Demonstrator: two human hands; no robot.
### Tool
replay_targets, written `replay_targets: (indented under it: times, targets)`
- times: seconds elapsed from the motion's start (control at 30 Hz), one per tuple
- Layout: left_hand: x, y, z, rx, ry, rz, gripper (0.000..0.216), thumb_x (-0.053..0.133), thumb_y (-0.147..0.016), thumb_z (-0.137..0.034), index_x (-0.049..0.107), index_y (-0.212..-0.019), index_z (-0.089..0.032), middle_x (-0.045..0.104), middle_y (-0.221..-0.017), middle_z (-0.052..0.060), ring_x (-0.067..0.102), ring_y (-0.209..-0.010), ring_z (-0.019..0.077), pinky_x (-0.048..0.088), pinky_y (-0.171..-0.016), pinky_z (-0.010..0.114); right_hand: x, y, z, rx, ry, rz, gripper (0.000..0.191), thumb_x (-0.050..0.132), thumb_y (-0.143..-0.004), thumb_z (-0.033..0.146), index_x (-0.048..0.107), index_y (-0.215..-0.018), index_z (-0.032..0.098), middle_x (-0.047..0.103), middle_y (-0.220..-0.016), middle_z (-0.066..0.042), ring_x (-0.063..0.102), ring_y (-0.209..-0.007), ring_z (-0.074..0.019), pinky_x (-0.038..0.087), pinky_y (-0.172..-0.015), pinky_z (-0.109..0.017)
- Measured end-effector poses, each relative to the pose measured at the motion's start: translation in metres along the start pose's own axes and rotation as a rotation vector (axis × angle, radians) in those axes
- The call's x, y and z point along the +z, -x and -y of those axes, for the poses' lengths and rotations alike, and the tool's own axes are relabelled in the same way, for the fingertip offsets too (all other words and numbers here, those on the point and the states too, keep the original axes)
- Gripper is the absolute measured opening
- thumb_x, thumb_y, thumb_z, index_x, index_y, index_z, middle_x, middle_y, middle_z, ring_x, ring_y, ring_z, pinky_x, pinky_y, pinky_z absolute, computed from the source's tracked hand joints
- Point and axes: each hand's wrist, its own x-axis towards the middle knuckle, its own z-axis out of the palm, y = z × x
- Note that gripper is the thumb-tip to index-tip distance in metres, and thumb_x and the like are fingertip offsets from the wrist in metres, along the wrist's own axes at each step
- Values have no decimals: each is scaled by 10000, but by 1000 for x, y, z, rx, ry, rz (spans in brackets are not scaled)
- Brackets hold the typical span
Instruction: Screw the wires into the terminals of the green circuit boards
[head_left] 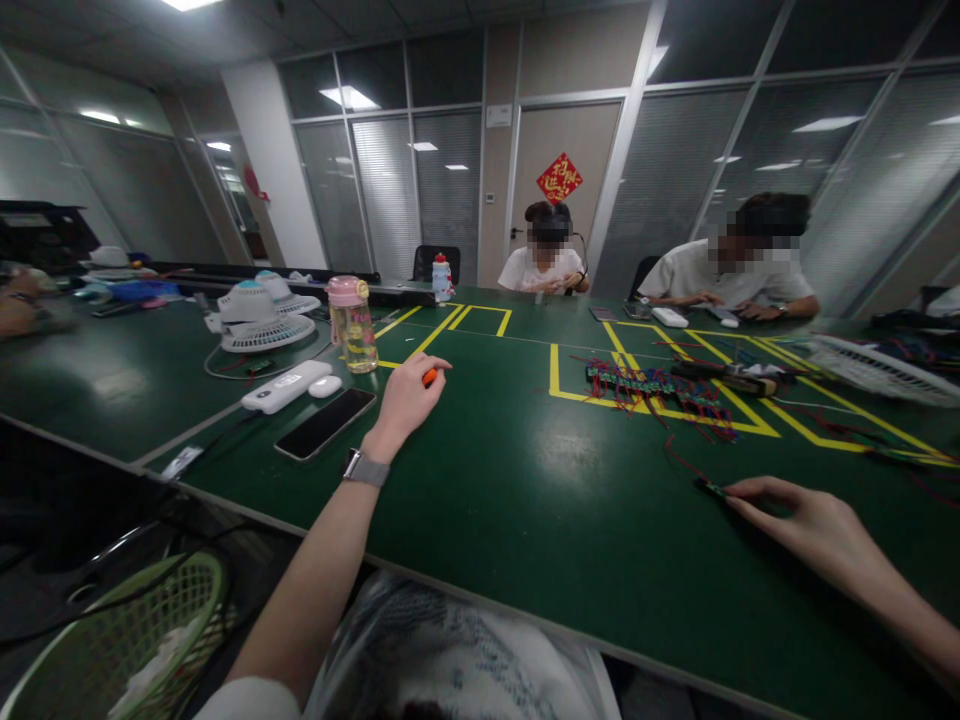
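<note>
My left hand [409, 400] rests on the green table with its fingers curled round a small orange object [429, 377], mostly hidden, so its kind does not show. A watch is on that wrist. Between thumb and forefinger, my right hand [802, 515] pinches the end of a small circuit board [709, 488] with a thin red wire running off it, low over the tabletop. Farther back lies a row of similar circuit boards [652, 388] with red and dark wires, inside yellow tape marks. A black phone [325, 424] lies left of my left hand.
A pink-lidded bottle [352, 325], a white power strip [286, 386] and small white fans [262, 312] stand to the left. At right lie tools [739, 380] and a white fan grille [881, 368]. Two people sit opposite. A green basket [112, 640] stands below the table edge.
</note>
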Motion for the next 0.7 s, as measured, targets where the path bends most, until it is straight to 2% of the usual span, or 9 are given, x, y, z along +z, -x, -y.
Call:
replay_targets:
  times: [0.33,0.47,0.57,0.7]
  targets:
    - [1,0,1,3,-9,5,233,448,-841,-212,670,-908,-189,662,-902,34,604,-843,169,453,-801,305,-6,-8,3,30,14,90,431,581,-584,595,750,-758,239,739,-756,-31,697,-732,-280,537,-614,-322]
    - [1,0,1,20,-1,4,226,449,-841,-205,667,-901,-186,659,-896,36,605,-841,169,454,-800,303,-3,-5,6,5,46,33,414,563,-601,568,744,-761,231,737,-743,-33,696,-719,-278,543,-602,-331]
    - [0,0,1,21,1,2,226,449,-842,-208,666,-902,-187,658,-902,36,604,-842,169,454,-805,304,2,0,5,-84,77,-41,396,549,-639,530,734,-778,208,731,-727,-49,695,-684,-268,555,-583,-336]
    - [0,0,1,12,-2,7,239,444,-847,-219,671,-918,-194,659,-904,35,604,-834,169,456,-802,306,10,4,-1,-366,152,-136,364,493,-743,453,713,-812,172,720,-797,-82,690,-688,-240,576,-609,-334]
